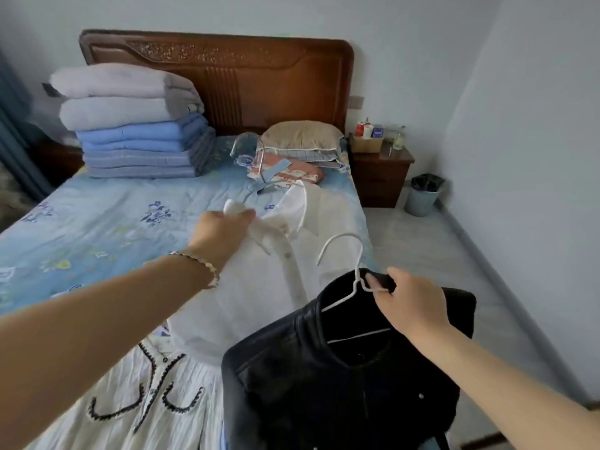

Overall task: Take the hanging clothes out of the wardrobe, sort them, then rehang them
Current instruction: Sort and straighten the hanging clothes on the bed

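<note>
Shirt and jacket are what matter here, and how they sit against each other. The white shirt (pixel 259 287) lies flat on the bed (pixel 97 222), its long axis running from the collar at the far end, toward the pillow (pixel 302 134), down to the hem nearest you. Your left hand (pixel 224 228) is at its far left shoulder, fingers curled round a bunch of the white cloth.

Your right hand (pixel 406 297) is clamped on the neck of the white wire hanger (pixel 341 236), with the collar of the black jacket (pixel 341 384) caught under the thumb. The jacket hangs off the hanger to the right of the shirt and nearer you, and its left shoulder covers the shirt's lower right part from view. I cannot tell whether the two are touching there.

A white dress with black trim (pixel 146 384) lies spread at the near edge, its top just under the shirt's hem. A floral orange garment (pixel 292 172) lies by the pillow, well apart from your hands.

You seem to be partway through sorting. If the jacket goes down next, free sheet lies to your left, past the shirt, so your right arm would have to cross over it. Your left hand is the nearer one to draw the shirt clear first. Watch the hanger's hook, which points toward the shirt and could snag the thin cloth.
</note>
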`<control>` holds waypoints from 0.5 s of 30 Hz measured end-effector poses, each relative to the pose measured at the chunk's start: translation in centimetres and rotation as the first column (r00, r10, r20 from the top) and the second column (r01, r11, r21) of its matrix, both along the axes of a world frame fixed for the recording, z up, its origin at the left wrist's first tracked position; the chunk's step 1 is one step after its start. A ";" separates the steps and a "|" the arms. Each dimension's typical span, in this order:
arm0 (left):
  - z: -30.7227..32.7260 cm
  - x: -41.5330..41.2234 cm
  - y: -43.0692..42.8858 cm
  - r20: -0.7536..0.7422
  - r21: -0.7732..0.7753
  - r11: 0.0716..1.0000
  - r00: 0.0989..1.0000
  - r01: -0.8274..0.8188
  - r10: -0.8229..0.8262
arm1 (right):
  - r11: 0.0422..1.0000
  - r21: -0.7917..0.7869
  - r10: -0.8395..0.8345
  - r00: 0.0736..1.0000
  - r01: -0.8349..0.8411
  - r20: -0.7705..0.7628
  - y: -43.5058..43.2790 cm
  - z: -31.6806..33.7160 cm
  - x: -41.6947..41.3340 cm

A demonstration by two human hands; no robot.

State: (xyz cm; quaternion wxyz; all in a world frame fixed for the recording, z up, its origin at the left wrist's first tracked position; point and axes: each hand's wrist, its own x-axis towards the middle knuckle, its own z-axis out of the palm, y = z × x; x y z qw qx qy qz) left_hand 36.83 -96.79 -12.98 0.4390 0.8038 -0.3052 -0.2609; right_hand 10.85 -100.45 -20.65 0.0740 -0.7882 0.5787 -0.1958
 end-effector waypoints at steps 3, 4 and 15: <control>5.7 2.2 3.4 0.080 -0.128 0.992 0.996 -0.017 0.027 | 0.998 -0.062 0.011 1.000 -0.012 -0.015 3.0 3.5 1.3; 6.9 2.6 4.6 0.112 -0.141 0.990 0.993 -0.007 0.023 | 0.997 -0.078 0.000 0.999 -0.002 -0.035 3.8 4.6 1.6; 10.5 6.7 13.3 0.477 -0.237 0.969 0.862 -0.064 0.174 | 0.951 -0.246 0.129 0.962 -0.189 -0.239 12.3 11.5 0.2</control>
